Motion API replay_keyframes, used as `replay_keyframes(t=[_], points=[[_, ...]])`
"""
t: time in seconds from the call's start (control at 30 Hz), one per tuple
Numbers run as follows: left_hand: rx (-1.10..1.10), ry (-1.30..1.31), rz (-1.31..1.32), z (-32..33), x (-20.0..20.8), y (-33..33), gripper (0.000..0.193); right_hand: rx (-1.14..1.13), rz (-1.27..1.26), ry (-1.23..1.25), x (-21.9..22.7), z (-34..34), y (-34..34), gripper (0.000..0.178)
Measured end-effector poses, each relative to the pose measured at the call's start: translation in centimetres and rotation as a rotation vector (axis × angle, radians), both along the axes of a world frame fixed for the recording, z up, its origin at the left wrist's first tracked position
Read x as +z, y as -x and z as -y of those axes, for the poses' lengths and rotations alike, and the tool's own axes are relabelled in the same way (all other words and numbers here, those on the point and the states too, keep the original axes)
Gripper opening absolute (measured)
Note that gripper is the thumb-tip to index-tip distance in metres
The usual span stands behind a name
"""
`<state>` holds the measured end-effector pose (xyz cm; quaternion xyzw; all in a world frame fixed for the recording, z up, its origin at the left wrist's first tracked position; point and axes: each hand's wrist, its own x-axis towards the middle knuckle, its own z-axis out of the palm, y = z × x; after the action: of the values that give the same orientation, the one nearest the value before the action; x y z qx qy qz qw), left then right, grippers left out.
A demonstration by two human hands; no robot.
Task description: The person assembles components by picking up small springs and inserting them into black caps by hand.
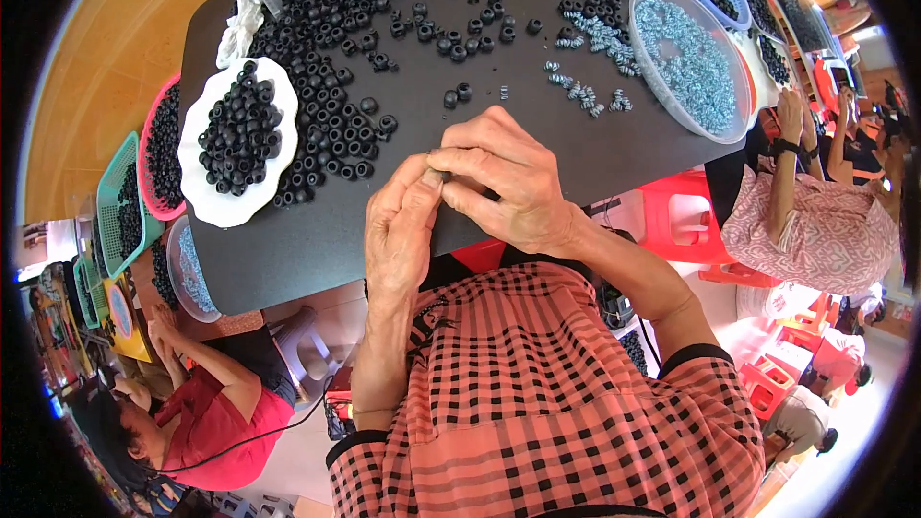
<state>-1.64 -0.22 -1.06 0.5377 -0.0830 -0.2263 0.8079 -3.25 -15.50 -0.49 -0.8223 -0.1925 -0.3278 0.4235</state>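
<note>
My left hand (401, 225) and my right hand (508, 177) meet over the table's near edge, fingertips pinched together. A small dark bit shows between them; the fingers cover most of it. Just beyond my hands lie two round black pieces (463, 92) and a small metal coil spring (504, 93). Many more hollow black pieces (331, 115) spread left of my hands and heap up at the far side. A scalloped white plate (208, 194) on the left bears a pile of them. Loose springs (578, 92) lie at the right, beside a clear round tub (737, 101) full of springs.
The dark table (278, 264) ends just in front of me. Pink (146, 158) and green baskets (110, 192) stand at the left, near a person in red (225, 422). Red stools (676, 216) and a person in a patterned garment (801, 230) are at the right.
</note>
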Motion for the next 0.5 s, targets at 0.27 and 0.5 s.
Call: replay_keyframes(t=[0.27, 0.5], points=[[-0.056, 0.156, -0.014, -0.14, -0.42, -0.32, 0.029, 0.024, -0.182, -0.151, 0.61, -0.74, 0.16, 0.036], [-0.005, 0.128, 0.011, 0.17, 0.28, 0.02, 0.029, 0.027, -0.074, -0.076, 0.09, -0.35, 0.20, 0.034]])
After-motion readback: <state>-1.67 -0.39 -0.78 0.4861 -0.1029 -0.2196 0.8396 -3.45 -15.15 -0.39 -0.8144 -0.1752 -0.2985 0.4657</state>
